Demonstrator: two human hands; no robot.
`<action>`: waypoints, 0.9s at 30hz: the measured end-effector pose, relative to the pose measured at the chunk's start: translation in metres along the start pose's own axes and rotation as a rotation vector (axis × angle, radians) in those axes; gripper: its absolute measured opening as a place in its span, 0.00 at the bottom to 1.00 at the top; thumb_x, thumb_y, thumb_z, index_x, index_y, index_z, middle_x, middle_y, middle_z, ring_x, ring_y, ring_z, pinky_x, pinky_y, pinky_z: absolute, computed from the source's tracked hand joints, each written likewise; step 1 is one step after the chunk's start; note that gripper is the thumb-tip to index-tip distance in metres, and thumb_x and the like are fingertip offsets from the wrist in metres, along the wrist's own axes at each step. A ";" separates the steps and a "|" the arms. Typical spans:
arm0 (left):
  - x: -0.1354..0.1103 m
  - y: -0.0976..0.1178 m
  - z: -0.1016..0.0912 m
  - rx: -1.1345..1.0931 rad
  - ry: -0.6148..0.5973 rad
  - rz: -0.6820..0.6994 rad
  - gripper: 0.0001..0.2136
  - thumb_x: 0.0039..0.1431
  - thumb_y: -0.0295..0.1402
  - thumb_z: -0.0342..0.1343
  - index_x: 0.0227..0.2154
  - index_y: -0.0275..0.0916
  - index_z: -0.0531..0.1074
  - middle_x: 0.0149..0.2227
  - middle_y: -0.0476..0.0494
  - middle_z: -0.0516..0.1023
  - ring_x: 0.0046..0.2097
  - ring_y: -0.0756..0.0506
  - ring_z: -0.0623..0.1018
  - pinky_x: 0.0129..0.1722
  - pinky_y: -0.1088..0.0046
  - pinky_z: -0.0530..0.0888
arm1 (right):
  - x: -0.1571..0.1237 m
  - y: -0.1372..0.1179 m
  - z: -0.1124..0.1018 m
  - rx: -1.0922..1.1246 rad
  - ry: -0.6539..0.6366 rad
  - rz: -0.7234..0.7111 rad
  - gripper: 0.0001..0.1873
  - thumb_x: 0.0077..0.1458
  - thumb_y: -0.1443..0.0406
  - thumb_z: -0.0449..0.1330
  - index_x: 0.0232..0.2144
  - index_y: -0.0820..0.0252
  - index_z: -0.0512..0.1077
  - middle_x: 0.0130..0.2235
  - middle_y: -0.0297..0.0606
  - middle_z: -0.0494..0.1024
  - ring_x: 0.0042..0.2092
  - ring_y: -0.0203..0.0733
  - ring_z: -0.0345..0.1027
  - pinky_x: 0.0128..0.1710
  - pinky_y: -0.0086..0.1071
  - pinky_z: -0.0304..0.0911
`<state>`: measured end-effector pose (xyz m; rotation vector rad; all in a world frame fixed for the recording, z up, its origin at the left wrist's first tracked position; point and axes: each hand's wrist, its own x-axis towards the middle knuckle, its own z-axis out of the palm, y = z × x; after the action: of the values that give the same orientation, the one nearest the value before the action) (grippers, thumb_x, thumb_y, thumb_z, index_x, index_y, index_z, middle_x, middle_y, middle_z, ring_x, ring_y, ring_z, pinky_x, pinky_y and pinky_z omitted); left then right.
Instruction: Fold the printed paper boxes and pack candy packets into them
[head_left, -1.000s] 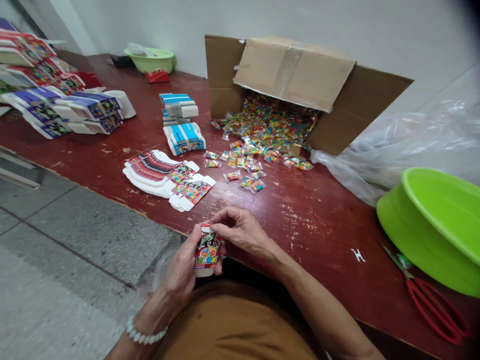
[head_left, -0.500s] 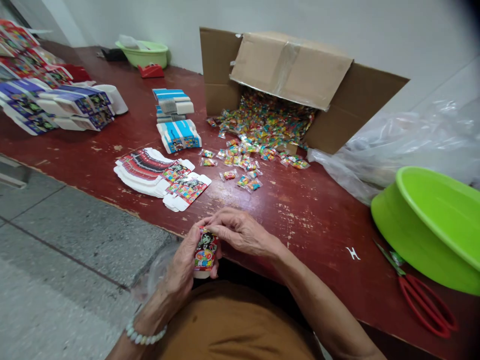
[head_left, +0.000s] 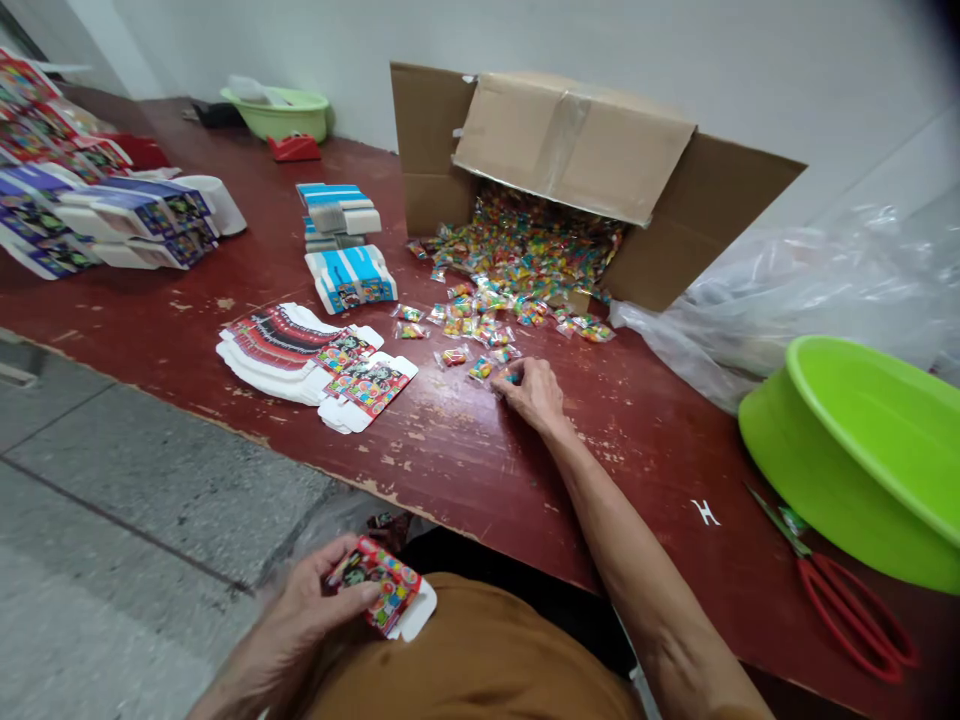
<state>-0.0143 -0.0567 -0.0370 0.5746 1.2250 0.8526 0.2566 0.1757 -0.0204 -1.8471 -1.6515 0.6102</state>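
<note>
My left hand (head_left: 311, 605) grips a small red printed carton (head_left: 384, 590) low at my lap, below the table edge, its white flap open to the right. My right hand (head_left: 534, 392) reaches out over the red table (head_left: 600, 440), fingers curled on a small candy packet (head_left: 511, 376) at the near edge of the loose packets (head_left: 480, 330). More packets spill out of a cardboard box (head_left: 585, 150) lying on its side behind them. A fan of flat red cartons (head_left: 307, 355) lies left of my right hand.
Blue folded cartons (head_left: 349, 280) stand behind the flat ones, more stacks (head_left: 112, 215) at far left. A green basin (head_left: 862, 450) and red scissors (head_left: 847, 600) sit at right, clear plastic sheeting (head_left: 787, 290) behind. A second green basin (head_left: 277, 112) and red tape dispenser (head_left: 294, 148) are far back.
My right hand left the carton and reached forward to the candy packets. My left hand dropped toward my lap with the carton, now tilted sideways.
</note>
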 end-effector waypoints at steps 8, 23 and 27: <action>-0.001 0.016 -0.029 0.309 -0.226 -0.094 0.16 0.48 0.44 0.72 0.35 0.40 0.80 0.30 0.46 0.80 0.26 0.48 0.76 0.24 0.77 0.68 | -0.043 -0.019 -0.005 0.527 -0.243 -0.029 0.13 0.51 0.58 0.68 0.34 0.60 0.74 0.34 0.39 0.82 0.34 0.40 0.76 0.38 0.35 0.70; 0.010 0.041 0.056 -0.021 -0.096 0.294 0.21 0.50 0.33 0.65 0.48 0.42 0.68 0.27 0.52 0.78 0.24 0.49 0.74 0.26 0.75 0.71 | -0.132 -0.066 0.000 0.505 -0.505 -0.582 0.08 0.61 0.62 0.64 0.29 0.55 0.78 0.37 0.37 0.77 0.42 0.42 0.69 0.46 0.37 0.63; 0.009 0.049 0.059 -0.221 -0.101 0.180 0.20 0.56 0.50 0.61 0.42 0.39 0.74 0.28 0.46 0.80 0.24 0.45 0.77 0.25 0.71 0.72 | -0.133 -0.062 0.004 0.816 -0.556 -0.201 0.09 0.62 0.57 0.63 0.40 0.54 0.76 0.39 0.36 0.75 0.38 0.39 0.70 0.40 0.34 0.68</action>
<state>0.0315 -0.0176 0.0111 0.5469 0.9823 1.0822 0.1919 0.0487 0.0141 -0.9500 -1.5231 1.5277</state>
